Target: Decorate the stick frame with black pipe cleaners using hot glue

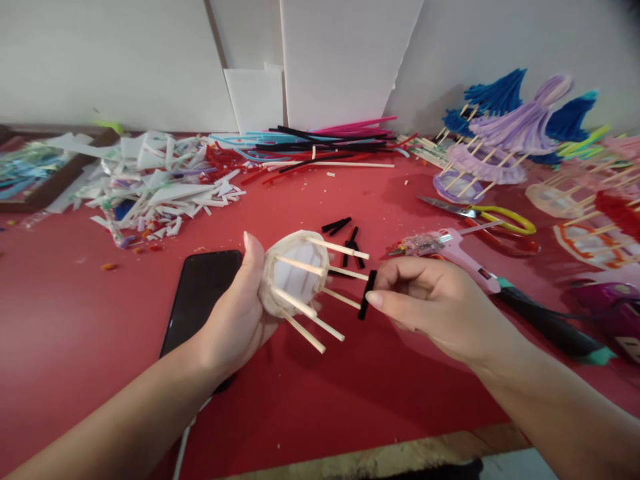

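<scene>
the small round thing was up over the red table (300, 413), in front of the person, between the two hands. its base (271, 293) was round and cream, with a thick, fuzzy edge. the middle (299, 268) was flat, white and smooth. many thin, pale wooden sticks (303, 331) stood out from it in a ring, like a little fence. it was tipped on its side, so the sticks pointed to the right and some leaned down.

the left hand (240, 303) held the base from the side, with its thumb up near the edge. the right hand (430, 300) pinched a short, black, fuzzy strip (367, 297) at the tips of two sticks. i could not tell if it was stuck on. more short black bits (336, 226) lay just behind, and a dark phone (203, 287) lay by the left hand.
</scene>
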Demonstrator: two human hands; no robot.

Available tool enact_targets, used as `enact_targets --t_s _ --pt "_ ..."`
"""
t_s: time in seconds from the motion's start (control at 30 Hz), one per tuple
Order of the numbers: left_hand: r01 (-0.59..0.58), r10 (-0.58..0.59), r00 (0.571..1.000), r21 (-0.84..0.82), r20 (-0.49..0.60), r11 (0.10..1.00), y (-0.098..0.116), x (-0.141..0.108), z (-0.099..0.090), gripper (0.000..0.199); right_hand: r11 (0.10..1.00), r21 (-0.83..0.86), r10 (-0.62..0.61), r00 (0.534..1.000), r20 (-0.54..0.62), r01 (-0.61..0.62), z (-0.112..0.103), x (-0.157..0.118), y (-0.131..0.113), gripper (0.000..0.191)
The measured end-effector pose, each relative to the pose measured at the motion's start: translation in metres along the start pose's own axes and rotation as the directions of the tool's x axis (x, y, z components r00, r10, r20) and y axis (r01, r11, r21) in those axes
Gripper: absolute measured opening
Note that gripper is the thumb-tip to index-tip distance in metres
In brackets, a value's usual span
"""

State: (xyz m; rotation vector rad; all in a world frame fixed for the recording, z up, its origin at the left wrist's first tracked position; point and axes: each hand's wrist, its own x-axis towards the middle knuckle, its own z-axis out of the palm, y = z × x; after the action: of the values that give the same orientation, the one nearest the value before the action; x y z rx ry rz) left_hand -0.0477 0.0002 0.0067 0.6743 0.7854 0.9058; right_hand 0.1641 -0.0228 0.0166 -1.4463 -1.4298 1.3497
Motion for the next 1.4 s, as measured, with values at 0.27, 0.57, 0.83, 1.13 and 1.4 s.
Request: enact_targets --t_s 0.27,0.57,0.83,1.13,1.4 --pt "-0.010 0.010 0.999 -0.005 -0.041 1.000 0.001 -0.002 0.001 0.068 0.995 -0.027 -0.103 0.985 -0.139 0.100 0.002 0.001 -0.003 0.015" --pt "-0.055 0.055 0.997 0.011 -0.049 0.998 -0.002 -0.002 0.000 0.067 0.998 0.030 -0.046 0.995 -0.089 0.048 0.000 0.002 0.009 0.030" --pt "-0.052 0.052 0.998 -0.011 -0.042 0.999 -0.005 -0.005 -0.003 0.072 0.995 0.092 -0.044 0.997 -0.061 0.049 -0.002 0.002 0.009 0.026" --pt "-0.130 0.130 0.991 0.005 -0.036 0.992 -0.005 -0.003 0.000 0.073 0.995 0.039 -0.091 0.994 -0.067 0.094 0.007 -0.004 -0.001 0.018" --pt "-0.206 0.208 0.977 0.041 -0.044 0.978 -0.004 -0.004 0.001 0.065 1.000 0.002 0.011 0.995 -0.098 -0.011 0.009 -0.005 -0.004 0.026"
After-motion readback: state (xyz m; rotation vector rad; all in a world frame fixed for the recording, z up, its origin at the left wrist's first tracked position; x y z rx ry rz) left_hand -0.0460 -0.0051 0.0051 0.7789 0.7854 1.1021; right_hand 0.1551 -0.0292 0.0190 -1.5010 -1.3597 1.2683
